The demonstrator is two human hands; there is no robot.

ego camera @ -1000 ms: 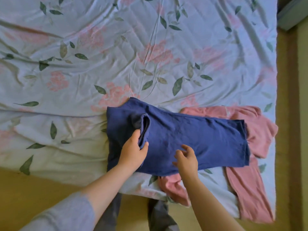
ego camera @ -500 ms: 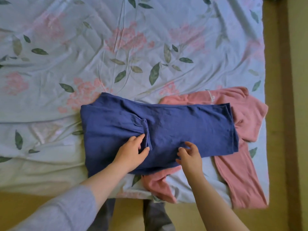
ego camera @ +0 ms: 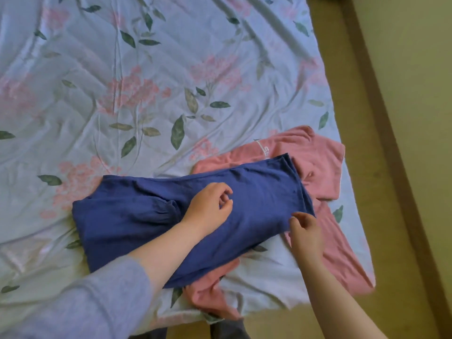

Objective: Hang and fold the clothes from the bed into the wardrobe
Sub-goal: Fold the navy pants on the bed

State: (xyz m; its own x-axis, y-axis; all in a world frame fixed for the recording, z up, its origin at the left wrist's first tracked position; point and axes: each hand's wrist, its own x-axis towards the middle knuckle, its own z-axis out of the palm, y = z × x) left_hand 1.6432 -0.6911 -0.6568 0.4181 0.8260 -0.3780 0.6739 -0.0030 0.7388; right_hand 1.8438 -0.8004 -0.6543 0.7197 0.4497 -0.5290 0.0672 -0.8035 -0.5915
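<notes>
Bedroom, seen from above: a bed (ego camera: 146, 69) under a creased pale blue sheet printed with pink blooms and green leaves; ochre floor (ego camera: 411, 118) beyond its right edge and along its near edge

1. Grey sleeve (ego camera: 97, 302): lower left, crossing the bed's near edge, with the forearm bare past the cuff

2. Blue garment (ego camera: 122, 223): the piece in hand. Folded to a long strip, lying flat by the near edge, toward the near right corner. Long axis runs left to right, with the right end tilted a little toward the far edge. A tucked sleeve bunches left of centre. The right end is the hem, its layers stacked

3. Left hand (ego camera: 210, 209): rests on the middle of the strip, fingers curled in toward the thumb. Grip: cannot tell whether any cloth is caught in it

4. Right hand (ego camera: 305, 231): at the near corner of the hem end, thumb and fingertips meeting at the cloth's edge. Grip: appears to be a pinch on the blue garment

5. Pink garment (ego camera: 325, 162): spread under the strip, showing past its right end and at the near edge. White lettering partly covered. Untouched and not yet folded

Judgement: the next fold likely carries the hem end leftward along the long axis, over the line held by the left hand. The right hand is the nearer to that end, and the rest of the strip lies to its left. The hem layers may slip apart if only the top one is pinched
</notes>
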